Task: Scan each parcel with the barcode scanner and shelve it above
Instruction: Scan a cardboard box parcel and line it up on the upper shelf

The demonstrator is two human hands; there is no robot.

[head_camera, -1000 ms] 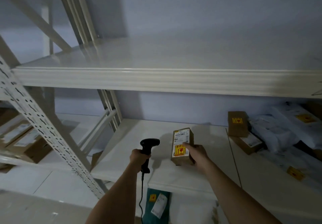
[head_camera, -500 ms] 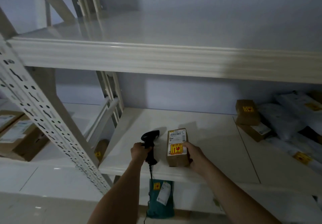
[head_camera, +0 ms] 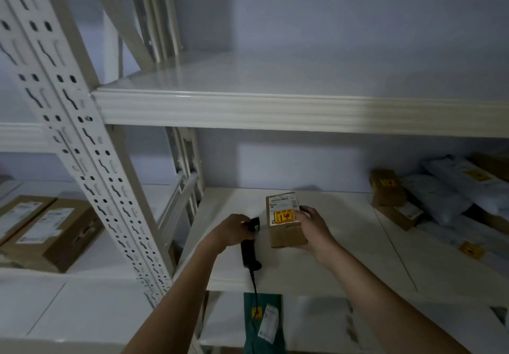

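The left hand held a clenched grip on the black handheld barcode scanner; the right hand grasped the small brown cardboard parcel above the white metal shelf.

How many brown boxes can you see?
5, maybe more hidden. One box in the right hand, two stacked boxes at the shelf's right, and two boxes on the left shelf.

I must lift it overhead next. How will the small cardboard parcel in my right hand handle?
The cardboard parcel looks stiff, with flat faces, so probably no sagging. The right hand spans it alone, suggesting it's light. Its yellow sticker seems a fragile mark: set it down gently.
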